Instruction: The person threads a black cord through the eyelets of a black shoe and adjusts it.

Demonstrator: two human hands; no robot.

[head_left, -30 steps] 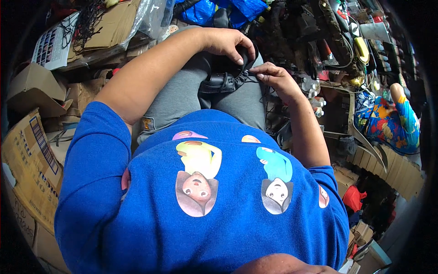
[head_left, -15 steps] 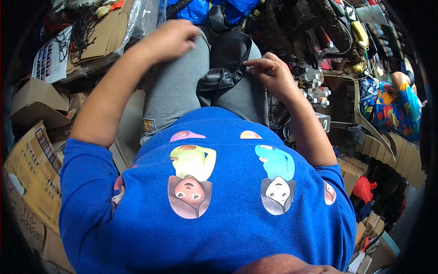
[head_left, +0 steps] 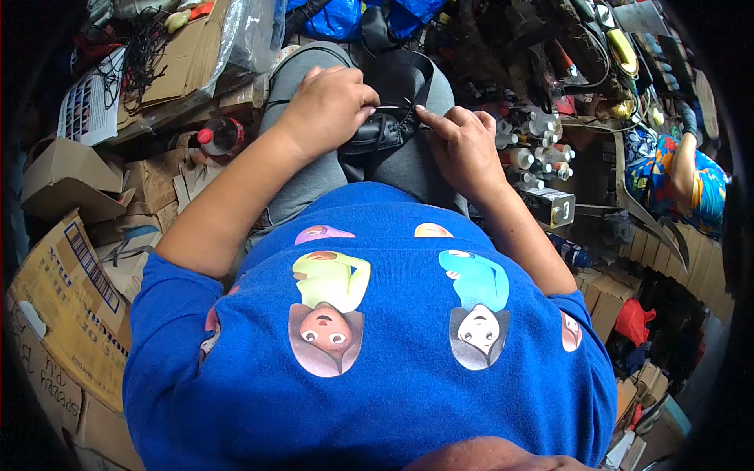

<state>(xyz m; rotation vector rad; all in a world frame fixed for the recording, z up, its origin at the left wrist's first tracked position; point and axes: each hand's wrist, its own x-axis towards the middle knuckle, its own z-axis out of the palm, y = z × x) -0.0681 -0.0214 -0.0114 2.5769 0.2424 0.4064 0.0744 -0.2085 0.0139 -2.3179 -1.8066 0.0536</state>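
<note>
Head view, looking straight down: the left hand point(head_left: 328, 106) is curled in a loose fist on top of a black shoe point(head_left: 382, 129) lying on the lap between the grey-trousered knees, fingers closed around what looks like a thin needle or thread, too fine to tell which. The right hand point(head_left: 462, 141) sits just beside it at the shoe's right edge, fingertips pinched together against the dark upper. A black strap point(head_left: 408, 74) loops up from the shoe toward the far side.

Room to move is tight. Cardboard boxes point(head_left: 67, 314) crowd the left edge, one pale brown with dark printed lettering and a striped block on its face. Above them lie a flat white printed sheet point(head_left: 86, 106) and a red-capped bottle point(head_left: 220, 135) on its side. On the right, a cluster of small white-capped bottles point(head_left: 534, 149) stands near the right wrist. Blue bags point(head_left: 338, 16) close off the top. At the far right, another person in a colourful patterned top point(head_left: 695, 184).
</note>
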